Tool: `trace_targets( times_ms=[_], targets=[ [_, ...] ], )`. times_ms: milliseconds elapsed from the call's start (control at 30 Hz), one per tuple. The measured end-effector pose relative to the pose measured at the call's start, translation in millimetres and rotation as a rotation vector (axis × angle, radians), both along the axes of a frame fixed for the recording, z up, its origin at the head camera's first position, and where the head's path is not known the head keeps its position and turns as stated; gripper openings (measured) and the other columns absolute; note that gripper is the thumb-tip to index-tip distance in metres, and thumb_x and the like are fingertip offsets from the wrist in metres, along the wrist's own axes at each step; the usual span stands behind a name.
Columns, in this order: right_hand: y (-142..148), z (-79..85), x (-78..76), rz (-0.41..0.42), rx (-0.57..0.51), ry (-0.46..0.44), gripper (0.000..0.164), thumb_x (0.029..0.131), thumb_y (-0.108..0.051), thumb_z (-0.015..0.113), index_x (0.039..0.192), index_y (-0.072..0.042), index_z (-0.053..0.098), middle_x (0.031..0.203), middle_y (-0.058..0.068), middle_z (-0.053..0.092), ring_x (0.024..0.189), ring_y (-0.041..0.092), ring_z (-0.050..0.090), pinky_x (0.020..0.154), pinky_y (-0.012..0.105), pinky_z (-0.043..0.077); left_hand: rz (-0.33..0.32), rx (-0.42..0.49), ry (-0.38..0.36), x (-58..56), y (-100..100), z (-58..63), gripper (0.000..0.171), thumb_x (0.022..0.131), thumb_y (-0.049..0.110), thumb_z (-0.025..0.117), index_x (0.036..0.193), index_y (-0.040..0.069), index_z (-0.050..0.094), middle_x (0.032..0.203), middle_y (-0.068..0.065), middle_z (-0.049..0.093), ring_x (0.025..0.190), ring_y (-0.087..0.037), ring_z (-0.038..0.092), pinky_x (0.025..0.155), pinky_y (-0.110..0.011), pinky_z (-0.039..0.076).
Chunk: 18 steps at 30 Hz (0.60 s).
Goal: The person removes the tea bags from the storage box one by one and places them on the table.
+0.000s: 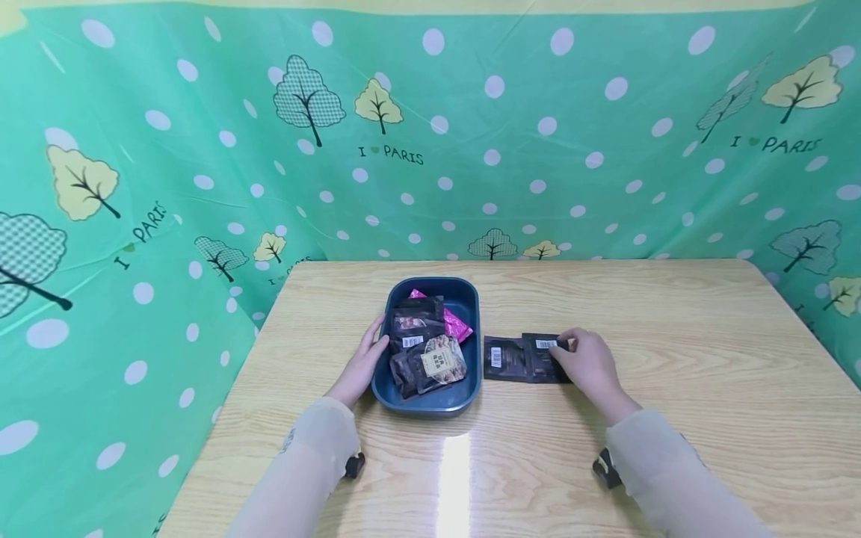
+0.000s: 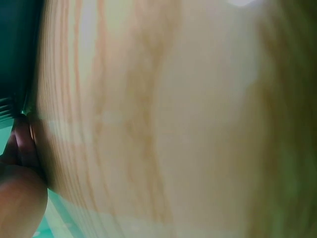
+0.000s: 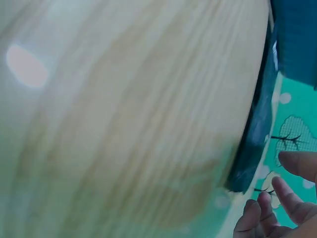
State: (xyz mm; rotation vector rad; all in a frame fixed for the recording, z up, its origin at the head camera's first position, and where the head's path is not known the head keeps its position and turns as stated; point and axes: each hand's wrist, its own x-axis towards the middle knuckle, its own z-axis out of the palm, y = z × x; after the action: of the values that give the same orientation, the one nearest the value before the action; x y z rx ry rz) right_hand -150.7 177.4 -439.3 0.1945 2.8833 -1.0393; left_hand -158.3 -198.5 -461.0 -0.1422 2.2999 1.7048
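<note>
Black packets (image 1: 509, 366), two, rowed crosswise right of blue bin (image 1: 430, 410); right hand (image 1: 590, 363) nearer, at row's right end, fingers spread; left hand (image 1: 362, 365) at bin's left wall, fingers extended.

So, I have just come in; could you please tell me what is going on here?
A person is handling packets at a pale wooden table. The left hand rests against the left side of a dark blue, round-cornered tub, which holds several black packets and a shiny pink packet. Right of the tub, two flat black packets with white barcode labels lie side by side. The right hand is at the farther one; whether it touches is unclear.
</note>
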Motion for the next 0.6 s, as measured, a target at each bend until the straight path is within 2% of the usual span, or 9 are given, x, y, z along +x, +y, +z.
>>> trace_targets(
  times_ms=[200,433,600],
  targets=[
    [-15.9,13.3,-2.3,0.022,-0.064,0.076,0.034,0.094,-0.019,0.064,0.119,0.005,0.063,0.097,0.017,0.060,0.083,0.026,0.053,0.067,0.031,0.041,0.000,0.019,-0.004,-1.7,1.6,-0.2,0.056,0.106,0.044,0.038,0.158,0.037,0.018,0.168,-0.002,0.011,0.152,-0.035,0.018,0.123,-0.055,0.010],
    [-43.1,30.0,0.5,0.086,-0.125,0.114,0.034,0.094,-0.020,0.066,0.120,0.002,0.063,0.103,0.017,0.062,0.092,0.028,0.062,0.077,0.039,0.051,-0.018,0.047,-0.013,-2.6,1.1,-2.8,0.056,0.106,0.045,0.037,0.158,0.037,0.017,0.167,-0.003,0.012,0.151,-0.037,0.020,0.123,-0.056,0.011],
    [-65.0,38.6,0.2,0.149,-0.115,0.137,0.034,0.092,-0.023,0.070,0.120,-0.004,0.065,0.105,0.013,0.064,0.093,0.026,0.062,0.079,0.039,0.053,-0.006,0.057,-0.027,-2.1,-1.7,-2.2,0.056,0.105,0.047,0.039,0.157,0.039,0.018,0.166,-0.004,0.016,0.149,-0.036,0.024,0.122,-0.058,0.012]
  ],
)
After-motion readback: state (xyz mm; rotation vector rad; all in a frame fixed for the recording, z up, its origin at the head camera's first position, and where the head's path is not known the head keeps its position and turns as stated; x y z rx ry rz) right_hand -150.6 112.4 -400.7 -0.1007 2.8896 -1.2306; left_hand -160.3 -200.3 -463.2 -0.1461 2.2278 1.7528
